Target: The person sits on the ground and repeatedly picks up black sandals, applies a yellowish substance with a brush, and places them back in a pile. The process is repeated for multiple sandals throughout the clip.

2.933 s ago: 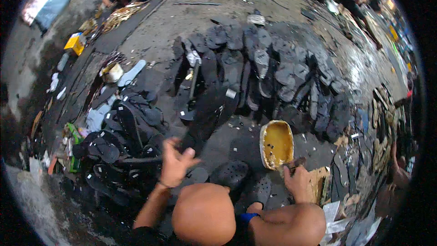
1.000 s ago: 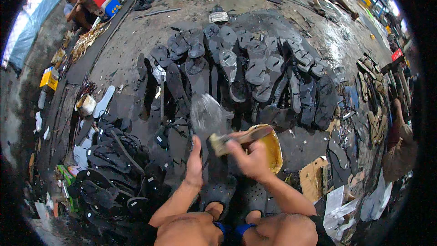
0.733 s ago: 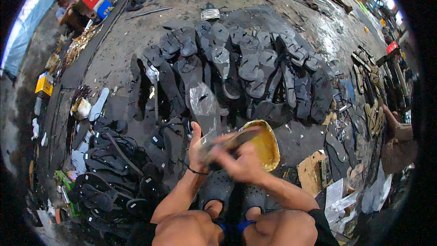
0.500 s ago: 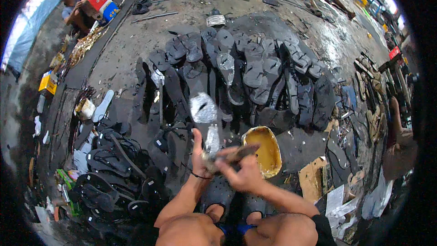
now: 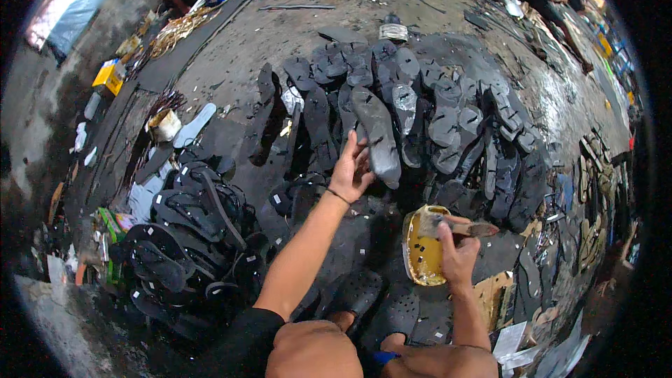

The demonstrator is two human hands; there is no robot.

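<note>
My left hand (image 5: 352, 171) reaches forward with thumb and fingers apart, beside the heel end of a dark flip-flop sole (image 5: 376, 136). The fingertips are at the sole's edge; whether they still touch it is hard to tell. That sole lies slanted over other soles and has a wet sheen at the heel. My right hand (image 5: 460, 255) grips the wooden handle of a brush (image 5: 470, 226). Its bristles are above a cut-open tub (image 5: 407, 255) of yellow glue, where several small dark squares show on the surface.
Rows of dark soles (image 5: 448, 126) spread ahead. A heap of black flip-flops (image 5: 189, 210) lies at left, near a pale sole (image 5: 196, 126) and a small pot (image 5: 165, 126). Cardboard (image 5: 493, 297) and paper (image 5: 509, 339) lie at right. Other people sit in the background.
The brush has moved right, from the sole near my left hand to above the glue tub. My left hand has reached forward, and the sole now lies among the others. The view has shifted.
</note>
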